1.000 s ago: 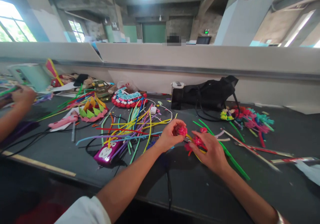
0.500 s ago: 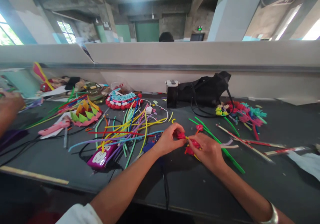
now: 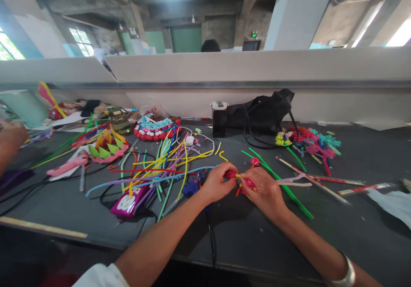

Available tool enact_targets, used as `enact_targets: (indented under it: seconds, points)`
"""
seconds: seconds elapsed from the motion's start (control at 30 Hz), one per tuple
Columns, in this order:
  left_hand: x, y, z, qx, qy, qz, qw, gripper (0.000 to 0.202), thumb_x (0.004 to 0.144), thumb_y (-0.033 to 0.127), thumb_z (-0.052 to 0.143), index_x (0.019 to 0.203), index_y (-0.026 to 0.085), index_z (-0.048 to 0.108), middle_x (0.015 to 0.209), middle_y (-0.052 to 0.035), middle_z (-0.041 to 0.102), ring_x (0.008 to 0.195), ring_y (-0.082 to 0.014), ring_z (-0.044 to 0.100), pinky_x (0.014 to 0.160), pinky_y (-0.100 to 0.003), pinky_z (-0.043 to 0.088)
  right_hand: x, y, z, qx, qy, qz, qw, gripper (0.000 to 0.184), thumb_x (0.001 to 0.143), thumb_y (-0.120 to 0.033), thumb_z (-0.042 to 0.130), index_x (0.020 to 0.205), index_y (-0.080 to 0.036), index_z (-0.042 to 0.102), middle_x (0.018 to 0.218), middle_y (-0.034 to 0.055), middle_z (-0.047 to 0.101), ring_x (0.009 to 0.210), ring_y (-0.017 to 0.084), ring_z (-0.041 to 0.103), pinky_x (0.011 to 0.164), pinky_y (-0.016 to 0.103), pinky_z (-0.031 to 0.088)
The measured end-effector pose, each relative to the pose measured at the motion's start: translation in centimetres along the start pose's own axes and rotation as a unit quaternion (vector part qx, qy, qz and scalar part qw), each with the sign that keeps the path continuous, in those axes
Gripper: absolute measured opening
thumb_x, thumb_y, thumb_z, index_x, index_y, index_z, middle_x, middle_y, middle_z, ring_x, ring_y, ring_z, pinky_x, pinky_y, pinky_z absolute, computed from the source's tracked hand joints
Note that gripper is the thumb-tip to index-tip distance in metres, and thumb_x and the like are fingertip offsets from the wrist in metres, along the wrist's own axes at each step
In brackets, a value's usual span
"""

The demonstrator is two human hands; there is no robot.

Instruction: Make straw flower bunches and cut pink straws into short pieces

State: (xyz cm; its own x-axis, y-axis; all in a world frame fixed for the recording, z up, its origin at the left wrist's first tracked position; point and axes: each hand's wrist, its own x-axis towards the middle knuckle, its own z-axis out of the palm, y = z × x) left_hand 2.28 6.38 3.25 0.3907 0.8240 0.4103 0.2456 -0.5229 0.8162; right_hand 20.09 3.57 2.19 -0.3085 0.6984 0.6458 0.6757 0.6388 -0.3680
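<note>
My left hand [image 3: 218, 183] and my right hand [image 3: 263, 189] meet over the dark table [image 3: 244, 235], both pinched on a small red pipe-cleaner flower [image 3: 237, 178] with a bit of yellow in it. The fingertips of the two hands almost touch. Green pipe-cleaner stems [image 3: 279, 180] run out from under my right hand toward the right. A loose heap of coloured pipe cleaners [image 3: 160, 163] lies just left of my left hand.
A purple phone [image 3: 126, 203] lies by the heap. At the back stand a black bag [image 3: 260, 113], a white-topped device [image 3: 218, 120] and a round beaded piece [image 3: 154, 128]. Finished flowers [image 3: 308, 141] lie to the right. Another person's hand [image 3: 11, 135] works at far left.
My hands have closed together on the red flower; a second ago they held separate red pieces apart. The view has shifted a little.
</note>
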Motion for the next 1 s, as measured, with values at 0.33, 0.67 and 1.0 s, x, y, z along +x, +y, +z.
enact_targets:
  seconds: [0.33,0.67,1.0]
  points:
    - [-0.1,0.1,0.5,-0.158,-0.008,-0.098,0.982,0.010,0.076,0.022,0.062,0.079,0.014,0.058,0.071,0.0009,0.055,0.064,-0.0100,0.048,0.061,-0.022,0.038,0.0,-0.4,0.1,0.006,0.022,-0.033,0.999,0.014,0.092,-0.017,0.051,0.085,-0.019,0.063,0.077,0.0051,0.061,0.079,0.021,0.057,0.072,0.033,0.047]
    - [0.2,0.5,-0.5,-0.224,-0.078,-0.121,0.964,0.029,0.078,0.032,0.066,0.100,0.015,0.058,0.076,0.0000,0.056,0.068,-0.0114,0.054,0.063,-0.024,0.045,0.0,0.7,0.1,-0.001,0.040,-0.008,0.999,0.010,0.090,-0.019,0.054,0.086,-0.020,0.063,0.080,0.0046,0.062,0.081,0.021,0.060,0.075,0.033,0.049]
    - [0.5,-0.5,-0.2,-0.210,-0.089,-0.152,0.962,0.041,0.077,0.040,0.067,0.106,0.011,0.063,0.067,-0.0011,0.062,0.057,-0.0111,0.057,0.058,-0.024,0.047,0.3,0.6,0.2,0.038,0.011,0.037,0.999,0.007,0.089,-0.020,0.057,0.090,-0.020,0.065,0.083,0.0039,0.064,0.080,0.019,0.061,0.075,0.031,0.048]
